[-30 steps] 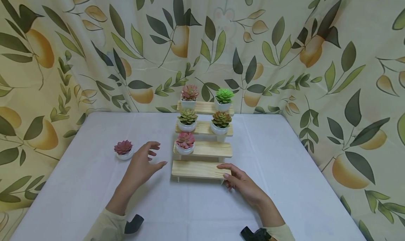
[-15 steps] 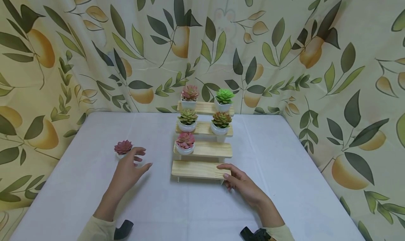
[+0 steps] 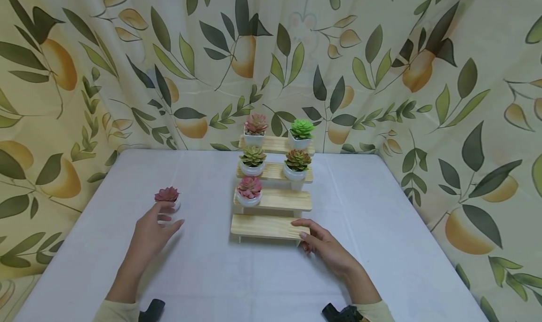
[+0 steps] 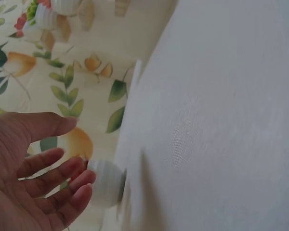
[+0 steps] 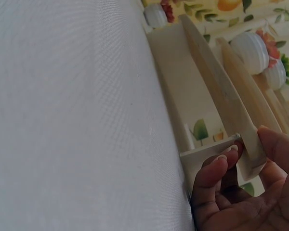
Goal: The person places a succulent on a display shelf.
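Note:
A dark pink succulent (image 3: 167,194) in a white pot (image 4: 107,184) stands on the table at the left. My left hand (image 3: 148,232) is just in front of it, fingers loosely bent and parted, partly hiding the pot; whether the fingertips touch it I cannot tell. At the centre is a stepped wooden plant stand (image 3: 262,225). My right hand (image 3: 326,249) grips the right end of its lowest shelf, thumb and fingers (image 5: 216,171) around the board and its white support. The second shelf carries a pink succulent (image 3: 249,188) at its left end.
Higher up sit an olive-green succulent (image 3: 252,157), a brownish one (image 3: 298,160), a dusty pink one (image 3: 256,124) and a bright green one (image 3: 301,130). A white cloth covers the table (image 3: 381,247); a fruit-patterned curtain (image 3: 322,54) hangs behind.
My left hand has moved left and slightly toward me, from between the stand and the dark pink succulent to just in front of that succulent. The right hand has stayed on the stand.

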Available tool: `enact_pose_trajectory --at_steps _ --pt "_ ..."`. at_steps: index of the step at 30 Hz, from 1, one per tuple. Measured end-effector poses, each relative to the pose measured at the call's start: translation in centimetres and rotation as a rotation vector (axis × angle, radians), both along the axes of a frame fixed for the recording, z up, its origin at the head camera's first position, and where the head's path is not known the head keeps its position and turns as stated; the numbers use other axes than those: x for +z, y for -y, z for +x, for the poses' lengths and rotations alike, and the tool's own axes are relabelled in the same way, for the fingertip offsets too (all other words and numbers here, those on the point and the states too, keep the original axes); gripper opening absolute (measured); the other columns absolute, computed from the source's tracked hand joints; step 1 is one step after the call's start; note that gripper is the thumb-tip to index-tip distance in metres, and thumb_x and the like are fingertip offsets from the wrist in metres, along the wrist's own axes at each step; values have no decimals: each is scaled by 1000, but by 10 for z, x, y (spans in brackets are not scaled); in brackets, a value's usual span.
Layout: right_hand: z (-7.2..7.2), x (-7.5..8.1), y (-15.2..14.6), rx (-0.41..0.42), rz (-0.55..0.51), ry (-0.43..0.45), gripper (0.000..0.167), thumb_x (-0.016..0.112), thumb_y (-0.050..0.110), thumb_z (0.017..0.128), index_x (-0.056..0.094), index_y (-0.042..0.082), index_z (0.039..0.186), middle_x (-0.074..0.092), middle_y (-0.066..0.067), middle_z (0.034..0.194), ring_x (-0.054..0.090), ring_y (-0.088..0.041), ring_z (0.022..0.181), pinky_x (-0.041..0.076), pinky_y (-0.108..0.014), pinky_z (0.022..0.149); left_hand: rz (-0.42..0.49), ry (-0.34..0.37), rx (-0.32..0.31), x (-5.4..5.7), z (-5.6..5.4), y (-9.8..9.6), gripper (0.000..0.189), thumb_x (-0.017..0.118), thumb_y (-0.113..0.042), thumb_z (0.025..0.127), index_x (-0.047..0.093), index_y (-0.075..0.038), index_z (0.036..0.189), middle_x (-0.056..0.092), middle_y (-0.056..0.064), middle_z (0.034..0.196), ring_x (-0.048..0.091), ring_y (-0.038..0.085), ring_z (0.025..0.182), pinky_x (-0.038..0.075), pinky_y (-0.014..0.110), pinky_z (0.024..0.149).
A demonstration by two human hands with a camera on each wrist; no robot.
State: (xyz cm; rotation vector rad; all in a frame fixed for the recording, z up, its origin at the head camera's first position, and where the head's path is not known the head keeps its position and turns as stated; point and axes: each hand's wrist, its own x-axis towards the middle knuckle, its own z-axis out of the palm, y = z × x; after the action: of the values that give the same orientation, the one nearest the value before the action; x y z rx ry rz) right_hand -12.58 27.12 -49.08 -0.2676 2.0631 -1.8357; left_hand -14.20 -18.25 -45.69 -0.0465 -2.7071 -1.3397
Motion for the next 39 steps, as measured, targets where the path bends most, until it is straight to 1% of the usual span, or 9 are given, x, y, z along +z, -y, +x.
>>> enact_pose_trajectory --at_steps 5,9,13,19,22,27,31,39 --pt "0 -1 0 8 -8 -6 43 56 28 109 53 11 149 48 -14 102 51 -24 83 48 -29 70 -19 15 58 1 2 15 50 77 -13 93 54 2 135 65 26 123 64 41 109 53 55 91" --pt "0 -2 0 6 -8 -7 42 56 27 109 53 11 148 48 -14 102 51 -24 83 48 -29 70 -18 40 95 1 0 22 62 78 -12 92 45 7 141 56 29 131 60 45 114 52 58 92" --pt "-1 -1 -1 2 -4 -6 42 56 28 109 53 11 148 48 -13 103 51 -24 83 48 -29 70 -9 77 108 -1 -3 26 72 79 -14 91 37 10 146 48 31 136 55 48 118 51 59 95" --pt "0 -2 -1 7 -3 -4 43 55 28 109 53 11 149 48 -13 105 51 -24 83 48 -28 69 2 108 88 -4 -12 31 75 79 -17 92 36 9 147 47 33 137 54 51 120 49 61 97" --pt "0 -2 0 5 -4 -7 43 56 28 109 53 12 148 48 -13 104 51 -24 83 47 -28 69 -5 108 72 -5 -17 32 79 81 -19 91 35 9 149 46 33 140 53 51 122 48 61 98" --pt "0 -2 0 7 -9 -5 43 56 28 109 53 11 148 47 -14 104 51 -24 83 47 -28 70 -14 106 57 -5 -23 31 83 82 -20 89 34 11 149 43 34 144 49 51 127 46 62 100" --pt "1 -1 -1 3 -10 7 43 56 29 109 53 11 148 46 -14 104 50 -25 84 47 -29 70 -11 108 54 -4 -28 31 85 83 -18 88 32 12 149 42 36 143 48 52 127 45 63 101" --pt "1 0 -2 -1 -15 23 42 57 28 109 54 12 147 47 -12 102 51 -24 84 47 -29 71 -24 155 52 -8 -39 31 95 85 -18 86 24 14 152 40 40 142 47 56 127 44 64 102"
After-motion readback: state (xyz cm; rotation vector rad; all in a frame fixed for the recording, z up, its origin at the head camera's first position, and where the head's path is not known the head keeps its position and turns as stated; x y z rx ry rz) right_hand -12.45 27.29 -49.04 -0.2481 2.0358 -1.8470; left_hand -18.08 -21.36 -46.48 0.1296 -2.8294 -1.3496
